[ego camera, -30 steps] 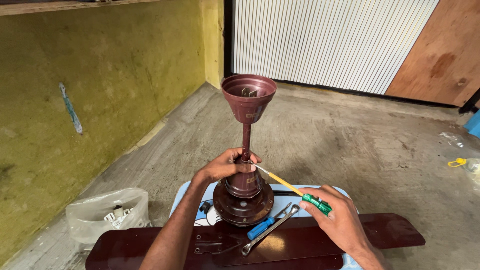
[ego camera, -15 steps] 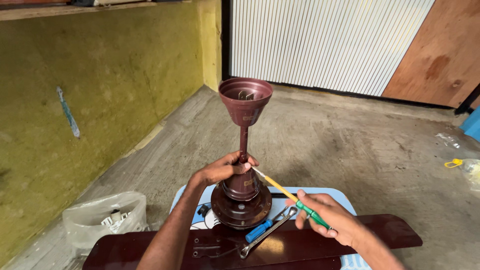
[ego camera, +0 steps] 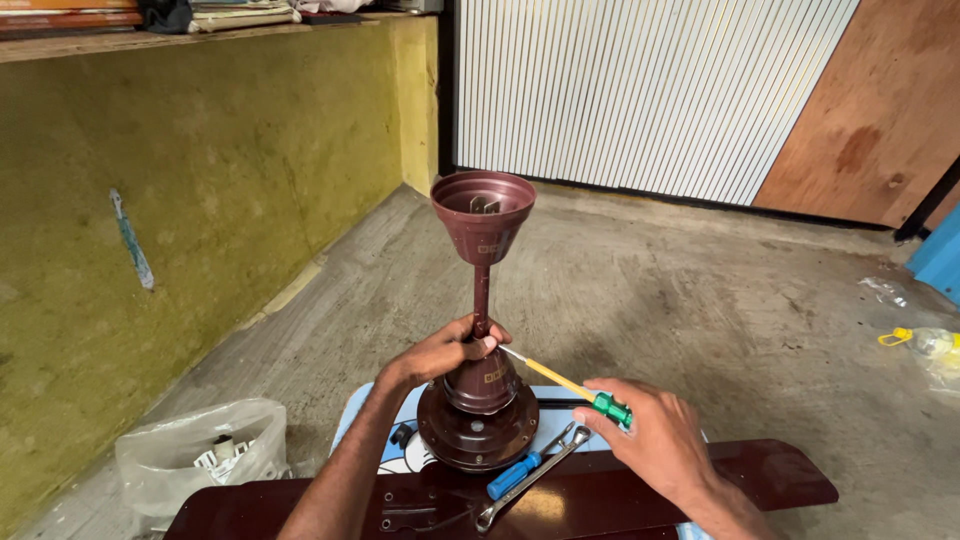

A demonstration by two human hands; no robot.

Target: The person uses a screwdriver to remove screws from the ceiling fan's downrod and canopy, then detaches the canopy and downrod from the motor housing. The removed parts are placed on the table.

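**Driving the screw at the base of the fan rod**

Holding the screwdriver [ego camera: 565, 384] by its green handle, the right hand [ego camera: 655, 440] is closed around it in the lower right of the frame, and the yellow shaft points up and left to the place where the down rod [ego camera: 481, 295] meets the lower cup [ego camera: 484, 378]. The tip itself is hidden by the left hand [ego camera: 445, 352], so I cannot tell if it sits in a screw head. The left hand is wrapped around the bottom of the rod, just above the motor housing [ego camera: 477, 428], which stands in the lower centre on a light blue stool [ego camera: 372, 410].

To do this step well, I judge the shaft should stay in one line with the screw, with steady push along it, so the tip does not slip on the maroon paint. The left hand should keep the rod firm, because the tall upper canopy [ego camera: 483, 215] makes it easy to tip.

A blue-handled screwdriver [ego camera: 514, 476] and a spanner [ego camera: 530, 478] lie on the fan blade [ego camera: 760, 478], near the right hand.
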